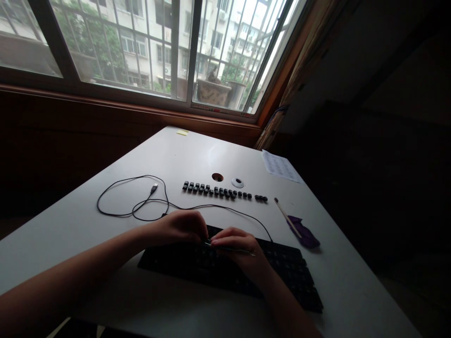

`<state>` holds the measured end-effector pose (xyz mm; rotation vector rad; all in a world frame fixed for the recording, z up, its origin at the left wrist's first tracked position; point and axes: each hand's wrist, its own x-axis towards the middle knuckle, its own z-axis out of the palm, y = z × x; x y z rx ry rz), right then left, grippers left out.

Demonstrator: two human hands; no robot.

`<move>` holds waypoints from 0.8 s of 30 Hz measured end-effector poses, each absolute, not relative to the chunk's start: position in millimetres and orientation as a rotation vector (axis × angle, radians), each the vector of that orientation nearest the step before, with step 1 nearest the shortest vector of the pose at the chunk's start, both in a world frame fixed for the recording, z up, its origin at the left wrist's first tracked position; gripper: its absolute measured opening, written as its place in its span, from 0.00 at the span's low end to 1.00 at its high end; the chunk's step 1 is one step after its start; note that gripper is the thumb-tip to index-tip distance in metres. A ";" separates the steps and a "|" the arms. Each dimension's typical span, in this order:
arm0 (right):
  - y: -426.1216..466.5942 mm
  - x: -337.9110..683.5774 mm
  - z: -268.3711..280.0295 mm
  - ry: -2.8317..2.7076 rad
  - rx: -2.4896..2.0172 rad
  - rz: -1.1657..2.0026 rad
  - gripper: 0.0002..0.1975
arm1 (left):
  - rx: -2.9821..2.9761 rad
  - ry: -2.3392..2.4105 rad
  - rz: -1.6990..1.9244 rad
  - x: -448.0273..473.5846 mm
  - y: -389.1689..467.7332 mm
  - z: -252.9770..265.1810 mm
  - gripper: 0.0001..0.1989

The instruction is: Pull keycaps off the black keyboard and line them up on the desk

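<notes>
A black keyboard (292,267) lies at a slant on the white table, with some of its keys in deep shadow. My right hand (239,241) is over its upper middle, fingers closed on a thin metallic tool (236,250) whose narrow end points left. My left hand (185,225) meets it there, fingertips pinched together at the tool's tip. Whatever the left fingertips grip is too dark and small to make out. Beyond the hands, loose black keycaps (225,191) stand in rows.
A black USB cable (121,215) loops at the left and runs to the keyboard. At the right lie a thin brush-like stick (287,218) and a purple cloth (310,238). Farther back are a cable hole (217,177), its ring cover (237,182), a printed sheet (280,166) and a yellow note (182,133).
</notes>
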<state>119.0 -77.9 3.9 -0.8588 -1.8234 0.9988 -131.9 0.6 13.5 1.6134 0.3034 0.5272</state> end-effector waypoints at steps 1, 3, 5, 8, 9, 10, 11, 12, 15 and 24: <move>-78.0 119.1 3.9 -1.835 -0.855 0.988 0.12 | 1.593 0.300 0.527 -131.8 0.7 13.1 0.14; -78.4 119.1 4.4 -1.856 -0.849 0.961 0.12 | 1.559 0.289 0.537 -131.5 1.0 11.9 0.14; -79.1 118.7 5.5 -1.871 -0.846 0.933 0.13 | 1.536 0.279 0.547 -131.3 1.3 10.8 0.14; -81.1 117.4 8.0 -1.891 -0.833 0.904 0.13 | 1.512 0.274 0.560 -131.6 1.7 9.8 0.13; -81.9 117.0 8.6 -1.900 -0.827 0.896 0.13 | 1.507 0.274 0.564 -131.8 1.8 9.6 0.13; -82.6 116.6 9.0 -1.911 -0.820 0.889 0.14 | 1.506 0.275 0.567 -131.9 1.8 9.4 0.13; -83.2 116.3 9.2 -1.919 -0.814 0.883 0.14 | 1.509 0.277 0.571 -132.0 1.8 9.2 0.13; -83.7 115.8 9.1 -1.925 -0.812 0.877 0.14 | 1.513 0.277 0.576 -131.9 1.7 9.0 0.13; -84.3 113.8 8.5 -1.927 -0.821 0.857 0.13 | 1.515 0.272 0.592 -131.1 1.4 7.9 0.13; -89.6 115.0 10.1 -1.875 -0.886 0.780 0.08 | 1.458 0.333 0.708 -130.1 0.9 2.4 0.19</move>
